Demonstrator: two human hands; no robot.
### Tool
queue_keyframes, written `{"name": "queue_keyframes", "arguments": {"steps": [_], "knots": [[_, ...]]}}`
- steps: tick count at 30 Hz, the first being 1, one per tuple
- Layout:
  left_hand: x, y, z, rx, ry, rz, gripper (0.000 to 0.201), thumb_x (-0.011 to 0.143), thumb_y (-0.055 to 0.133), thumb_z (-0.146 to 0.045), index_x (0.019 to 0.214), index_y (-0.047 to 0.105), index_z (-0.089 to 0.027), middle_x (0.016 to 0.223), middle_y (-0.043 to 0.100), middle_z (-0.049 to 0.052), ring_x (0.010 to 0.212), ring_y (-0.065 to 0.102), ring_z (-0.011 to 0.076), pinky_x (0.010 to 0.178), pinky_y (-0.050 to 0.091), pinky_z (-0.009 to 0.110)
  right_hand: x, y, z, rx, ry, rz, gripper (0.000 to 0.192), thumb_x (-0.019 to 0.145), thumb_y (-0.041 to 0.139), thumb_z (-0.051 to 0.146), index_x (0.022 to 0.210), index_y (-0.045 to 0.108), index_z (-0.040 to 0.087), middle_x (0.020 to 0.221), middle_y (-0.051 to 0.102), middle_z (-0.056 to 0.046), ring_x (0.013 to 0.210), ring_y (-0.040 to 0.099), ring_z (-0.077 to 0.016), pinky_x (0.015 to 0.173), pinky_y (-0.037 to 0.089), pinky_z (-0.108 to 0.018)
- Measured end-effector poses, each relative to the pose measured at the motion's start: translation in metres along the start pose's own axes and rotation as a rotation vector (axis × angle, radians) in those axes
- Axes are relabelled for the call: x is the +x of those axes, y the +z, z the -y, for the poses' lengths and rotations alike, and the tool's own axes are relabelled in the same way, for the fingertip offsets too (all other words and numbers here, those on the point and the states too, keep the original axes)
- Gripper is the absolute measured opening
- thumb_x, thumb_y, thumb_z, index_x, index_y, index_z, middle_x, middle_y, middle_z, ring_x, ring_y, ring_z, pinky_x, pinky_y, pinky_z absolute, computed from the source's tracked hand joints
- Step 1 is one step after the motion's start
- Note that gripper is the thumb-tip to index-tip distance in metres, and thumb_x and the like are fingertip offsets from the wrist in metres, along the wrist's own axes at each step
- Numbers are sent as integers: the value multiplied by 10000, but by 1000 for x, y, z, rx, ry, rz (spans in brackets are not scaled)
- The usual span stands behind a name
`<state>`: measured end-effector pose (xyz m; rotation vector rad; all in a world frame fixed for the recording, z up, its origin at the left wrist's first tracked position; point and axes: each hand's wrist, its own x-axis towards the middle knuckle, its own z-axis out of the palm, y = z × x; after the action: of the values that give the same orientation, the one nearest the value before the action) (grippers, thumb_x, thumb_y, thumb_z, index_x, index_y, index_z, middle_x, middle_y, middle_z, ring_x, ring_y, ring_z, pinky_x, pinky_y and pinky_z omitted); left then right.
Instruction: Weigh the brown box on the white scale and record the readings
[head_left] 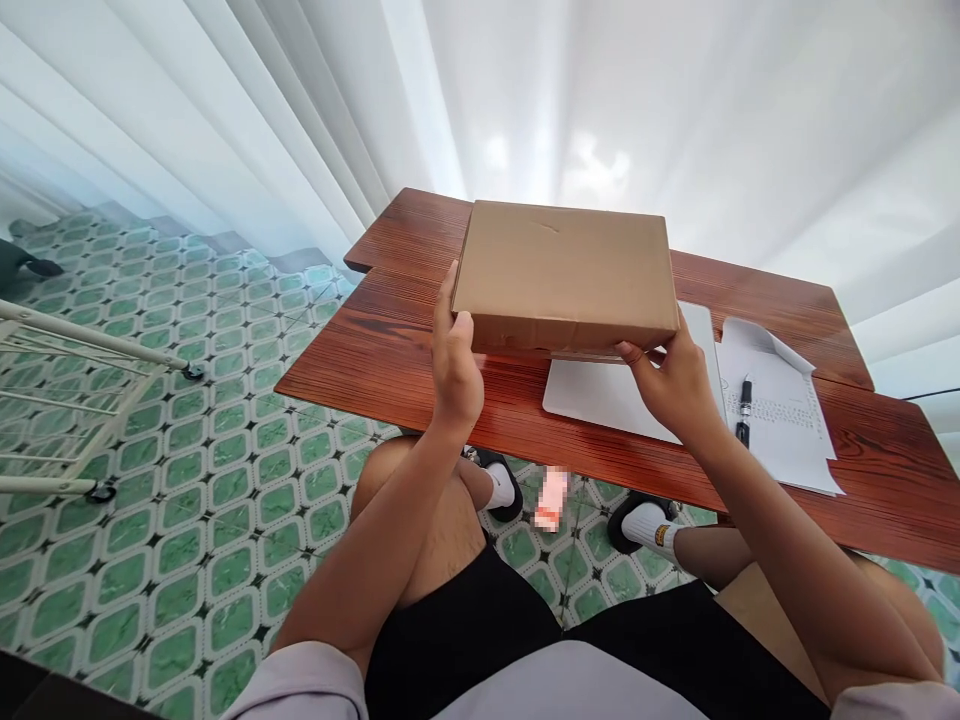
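A closed brown cardboard box is held up over the wooden table, its broad face tilted toward me. My left hand grips its left end, with the thumb at the lower front corner and the fingers along the side. At the lower right corner my right hand clasps the box, thumb on the front edge and the other fingers mostly hidden behind it. Beneath the box and my right hand lies a flat silver laptop-like slab, partly covered from view.
On the table, written paper sheets with a curled top lie at the right, a black pen on them. White curtains hang behind. A white wheeled rack stands on the tiled floor at left. My legs are under the table.
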<state>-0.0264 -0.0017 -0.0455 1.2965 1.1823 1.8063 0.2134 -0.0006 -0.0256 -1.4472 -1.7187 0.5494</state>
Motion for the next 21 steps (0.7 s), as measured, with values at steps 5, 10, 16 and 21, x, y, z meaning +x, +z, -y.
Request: {"name": "queue_keyframes", "arguments": {"steps": [5,10,16,21], "knots": [[-4,13,9,-12,4,92,463,969,455,-496,1398,557,-355,1511,492,-70,1473,369,223,1216,343,361,-9,-20,-14,-13,48,-33,714,844,699,460,1480,451,251,1155,707,-109,985,700,-335,857,606,-520],[-10,25,15,-20,-25,210,491,957,454,-533,1403,553,-352,1472,543,-47,1408,456,236,1155,416,380,-17,-40,-27,-43,53,-71,709,851,691,451,1482,451,234,1156,708,-120,967,709,-343,839,609,-534],[-17,41,14,-130,-4,345,525,951,457,-455,1452,496,-304,1545,466,-1,1434,421,247,1193,363,382,-27,-63,-43,-73,100,-83,694,837,696,454,1455,468,238,1193,699,-121,944,713,-323,835,605,-524],[-21,51,16,-185,-9,457,566,940,473,-479,1471,466,-282,1559,448,35,1452,393,270,1175,386,397,-40,-76,-58,-70,109,-111,586,858,671,456,1373,525,219,1165,712,-123,962,712,-316,829,609,-502]]}}
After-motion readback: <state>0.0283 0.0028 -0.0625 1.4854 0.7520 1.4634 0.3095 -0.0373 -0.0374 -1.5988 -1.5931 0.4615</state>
